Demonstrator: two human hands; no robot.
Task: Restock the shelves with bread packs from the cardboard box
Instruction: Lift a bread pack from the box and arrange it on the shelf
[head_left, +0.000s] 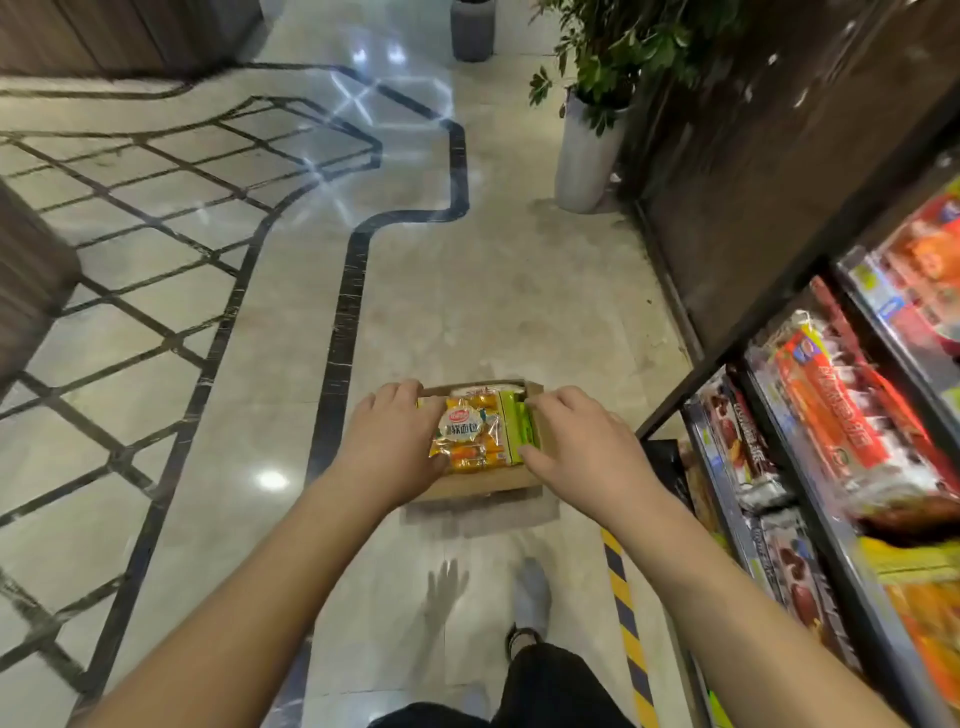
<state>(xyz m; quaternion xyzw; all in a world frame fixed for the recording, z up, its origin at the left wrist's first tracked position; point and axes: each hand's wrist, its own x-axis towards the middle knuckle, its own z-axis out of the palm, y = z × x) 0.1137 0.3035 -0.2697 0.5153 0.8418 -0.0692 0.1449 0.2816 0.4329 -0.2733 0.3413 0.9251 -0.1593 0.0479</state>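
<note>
Cardboard box (470, 488) is held at view centre, apparently clear of the floor (218, 467): an offset shadow (478, 517) is cast just under it at 6 o'clock. This is judged to be a carry, not a pick.

Box is clamped from both sides. Left hand (395, 441) is wrapped on the 9 o'clock wall, thumb lying on the orange-yellow bread pack (467, 434). Right hand (576, 441) is wrapped on the 3 o'clock wall, fingertips hooked over the rim onto the green pack (514, 431). This grip is likely chosen so the load is kept level and the top packs are pinned against sliding.

Contents: orange-yellow pack flat on top at left, green pack beside it at right, white pack (483, 388) partly seen at 12 o'clock. Depth below can't be told. Box looks close to full, so restocking is judged barely begun.

Shelves (769, 415) are seen at 3 to 4 o'clock, tiers already packed with wrapped goods; a free slot can't be made out. Hazard tape (626, 623) is laid along the shelf base at 5 o'clock. Potted plant (587, 150) is seen well off at 1 o'clock.
</note>
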